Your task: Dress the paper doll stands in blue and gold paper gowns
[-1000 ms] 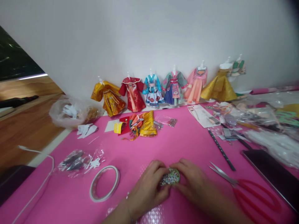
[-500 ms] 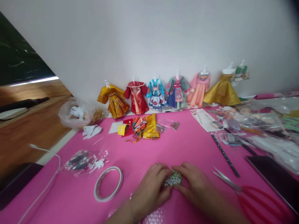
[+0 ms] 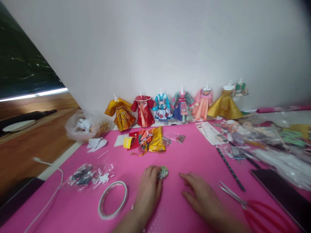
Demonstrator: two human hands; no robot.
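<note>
Pink mat (image 3: 194,155) low in the frame: the left hand (image 3: 148,191) pinches a small patterned disc (image 3: 162,172) at lower centre; the right hand (image 3: 200,195) lies flat, empty. Judged mid-handling; steady finger placement comes next.

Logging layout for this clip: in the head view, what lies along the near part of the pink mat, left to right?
White cable → tape ring → left hand on the patterned disc → right hand → red-handled scissors → dark tablet.
</note>
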